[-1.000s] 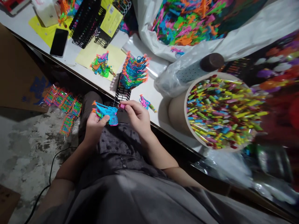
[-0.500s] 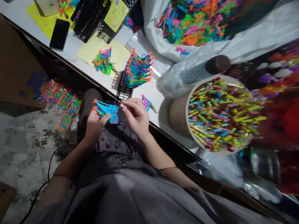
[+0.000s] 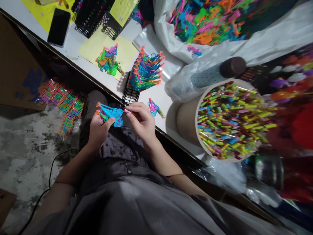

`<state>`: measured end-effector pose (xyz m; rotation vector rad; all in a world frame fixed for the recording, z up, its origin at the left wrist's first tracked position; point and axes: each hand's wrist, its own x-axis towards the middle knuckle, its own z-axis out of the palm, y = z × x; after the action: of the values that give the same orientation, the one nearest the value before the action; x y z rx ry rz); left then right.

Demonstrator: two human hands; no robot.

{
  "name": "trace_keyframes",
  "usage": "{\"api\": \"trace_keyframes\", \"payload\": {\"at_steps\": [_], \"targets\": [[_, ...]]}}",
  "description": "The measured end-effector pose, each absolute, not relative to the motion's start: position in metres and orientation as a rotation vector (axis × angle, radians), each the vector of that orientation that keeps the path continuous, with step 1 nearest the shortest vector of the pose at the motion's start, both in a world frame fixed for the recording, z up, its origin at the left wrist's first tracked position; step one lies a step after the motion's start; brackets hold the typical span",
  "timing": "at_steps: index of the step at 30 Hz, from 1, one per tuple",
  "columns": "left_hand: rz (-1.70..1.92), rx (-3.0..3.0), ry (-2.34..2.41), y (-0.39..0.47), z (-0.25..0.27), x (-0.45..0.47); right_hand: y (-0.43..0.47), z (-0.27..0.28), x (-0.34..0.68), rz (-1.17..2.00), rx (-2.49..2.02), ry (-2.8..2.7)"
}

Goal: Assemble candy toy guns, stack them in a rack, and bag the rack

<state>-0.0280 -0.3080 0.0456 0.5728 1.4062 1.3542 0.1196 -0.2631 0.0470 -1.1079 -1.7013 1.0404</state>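
Note:
My left hand (image 3: 98, 132) is closed on a blue plastic butterfly-shaped toy (image 3: 114, 114) with a mesh wing and an orange tip; more coloured plastic shows beneath it. My right hand (image 3: 144, 124) pinches a small red-and-white tube (image 3: 126, 111) at the toy's right end. Whether the tube is joined to the toy is too small to tell. Beyond my hands, a black wire rack (image 3: 129, 93) stands on the table edge with a stack of similar blue, pink and orange toys (image 3: 146, 73). A single pink-and-blue toy (image 3: 153, 107) lies to the right of the rack.
A round tub (image 3: 187, 120) full of small coloured tubes stands at right. Behind it lies a plastic-wrapped bottle (image 3: 207, 76). A white sack (image 3: 164, 42) of coloured plastic pieces is at the back. A toy pile (image 3: 109, 62) and a phone (image 3: 58, 27) lie on the table's left.
The view has shifted slightly. Both hands keep their grips, with the toy and the small tube still end to end.

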Motion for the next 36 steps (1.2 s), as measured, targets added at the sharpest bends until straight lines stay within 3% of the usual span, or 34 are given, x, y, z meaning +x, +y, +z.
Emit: {"api": "trace_keyframes", "payload": {"at_steps": [14, 22, 26, 30, 33, 36], "targets": [[1.394, 0.731, 1.451, -0.306, 0.024, -0.025, -0.258, 0.046, 0.123, 1.058, -1.036, -1.747], [1.463, 0.526, 1.3, -0.287, 0.02, -0.037, -0.201, 0.071, 0.105, 1.088, -0.805, -2.13], [1.603, 0.284, 1.221, -0.272, 0.02, -0.049, -0.157, 0.087, 0.077, 0.978, -0.85, -2.225], [1.569, 0.061, 1.177, -0.267, 0.031, -0.064, -0.098, 0.11, 0.052, 0.863, -1.194, -2.306], [1.465, -0.024, 1.094, -0.274, 0.041, -0.071, -0.069, 0.135, 0.057, 0.592, -1.398, -2.339], [1.415, -0.008, 1.086, -0.286, 0.043, -0.073, -0.076, 0.156, 0.097, 0.357, -1.316, -2.245]]}}
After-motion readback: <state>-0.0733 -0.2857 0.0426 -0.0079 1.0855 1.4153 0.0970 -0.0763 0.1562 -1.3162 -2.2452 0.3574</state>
